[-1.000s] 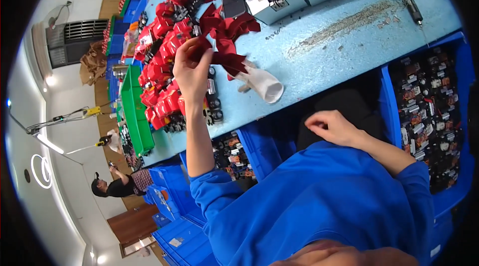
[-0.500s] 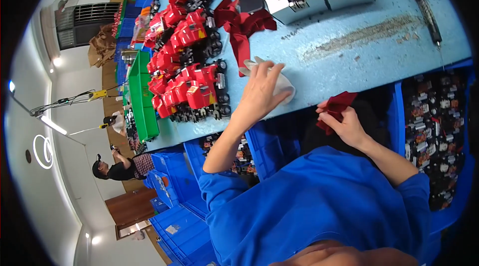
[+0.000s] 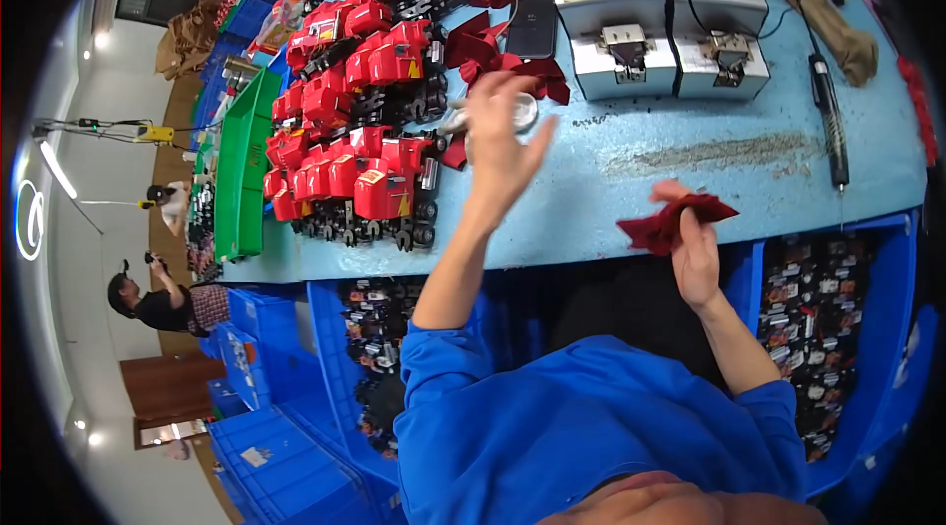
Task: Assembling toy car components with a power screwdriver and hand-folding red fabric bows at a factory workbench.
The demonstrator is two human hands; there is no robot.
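My right hand (image 3: 696, 259) pinches a folded dark red cloth (image 3: 650, 229) above the table's near edge. Over the table, my left hand (image 3: 503, 146) has its thumb and fingers apart and slightly blurred. Just behind those fingers lies a crumpled white thing (image 3: 526, 111), partly hidden; its kind is unclear. More dark red cloth pieces (image 3: 477, 44) lie in a loose heap beyond my left hand. To the left stand rows of red toy trucks (image 3: 382, 188) with black wheels, packed close together.
Two silver box-shaped machines (image 3: 616, 37) with metal latches stand at the back. An electric screwdriver (image 3: 828, 121) hangs by its cord at right. A green tray (image 3: 241, 170) sits past the trucks. Blue bins of small parts (image 3: 818, 328) flank my lap. Two people are in the left background.
My left hand has moved farther from me, its fingers now more spread, and the white thing lies farther back. My right hand has raised the red cloth over the table edge. The view has shifted.
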